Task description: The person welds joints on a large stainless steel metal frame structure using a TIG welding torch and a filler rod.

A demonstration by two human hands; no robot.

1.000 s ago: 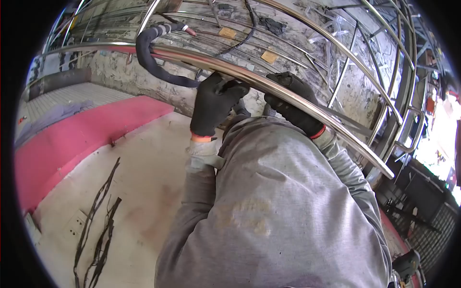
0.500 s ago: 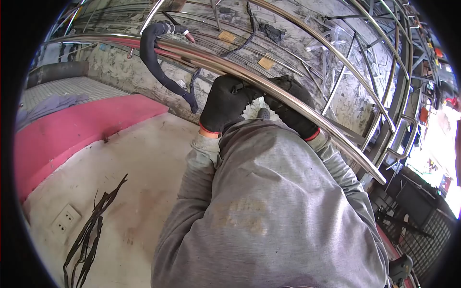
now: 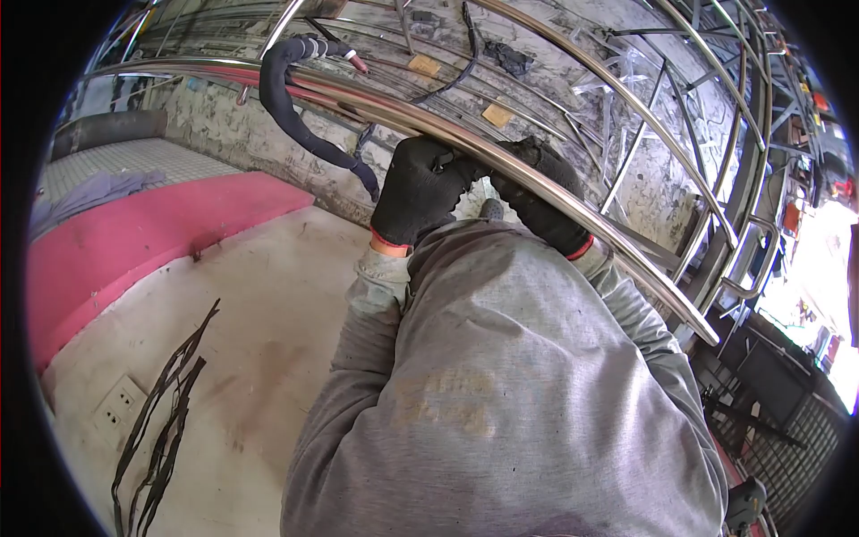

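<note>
My left hand (image 3: 419, 186), in a black glove with a red cuff, is closed against the near side of a shiny metal tube (image 3: 501, 161). My right hand (image 3: 548, 192), gloved alike, is curled under and behind the same tube, which crosses in front of it. Both sets of fingers bend toward each other beneath the tube; whatever they grip there is hidden. Just left of my left hand, a thick black hose (image 3: 291, 116) with a pinkish tip hangs over the tubes.
More metal tubes and frames (image 3: 653, 98) stand ahead and right. Thin black strips (image 3: 165, 430) hang at lower left before a wall socket (image 3: 119, 404) on a white surface. A pink ledge (image 3: 152, 237) runs along the left, with a cloth (image 3: 107, 190) behind it.
The black strips at lower left have swung and spread slightly left. The lower end of the black hose has shifted right, toward my left hand. Both hands stay almost in place.
</note>
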